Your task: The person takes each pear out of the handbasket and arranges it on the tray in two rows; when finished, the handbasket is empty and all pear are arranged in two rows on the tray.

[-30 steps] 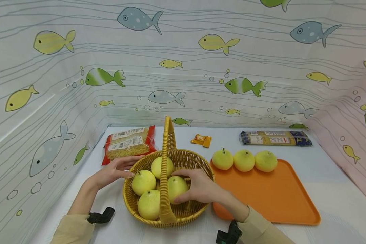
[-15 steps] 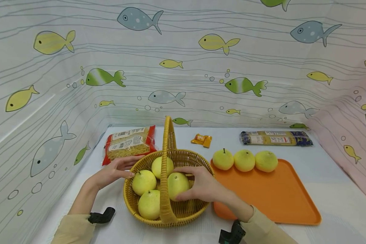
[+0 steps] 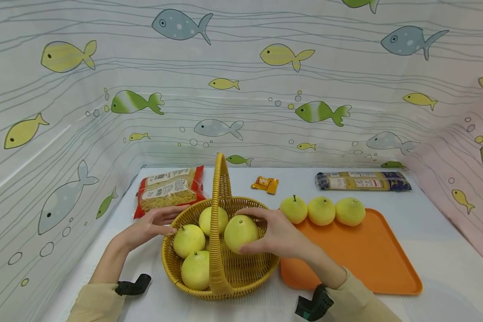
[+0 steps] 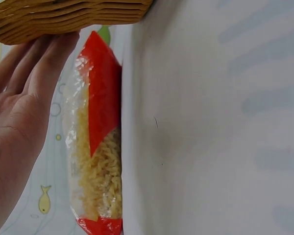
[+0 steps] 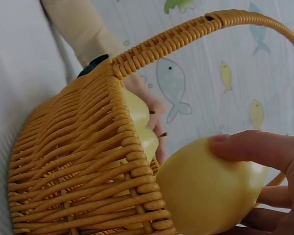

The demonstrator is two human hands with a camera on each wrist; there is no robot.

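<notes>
In the head view my right hand [image 3: 279, 235] grips a yellow-green pear [image 3: 240, 234] inside the wicker basket [image 3: 245, 290], to the right of its tall handle [image 3: 216, 223]. The right wrist view shows my thumb across the side of this pear [image 5: 201, 191], which overlaps the basket rim. Three more pears lie in the basket's left part, among them a front pear [image 3: 195, 270] partly behind the handle. My left hand [image 3: 153, 226] rests on the basket's left rim, its straight fingers [image 4: 44, 63] against the outer wall in the left wrist view.
Right of the basket lies an orange tray [image 3: 358, 250], with three pears [image 3: 321, 211] in a row along its far edge. A red-ended pasta bag [image 3: 169, 190], orange small packets [image 3: 265, 184] and a long noodle pack [image 3: 362, 181] lie at the back. Fish-patterned sheeting surrounds the table.
My right hand has raised the gripped pear and shifted it a little to the right, away from the handle. The left hand and the basket have stayed in place.
</notes>
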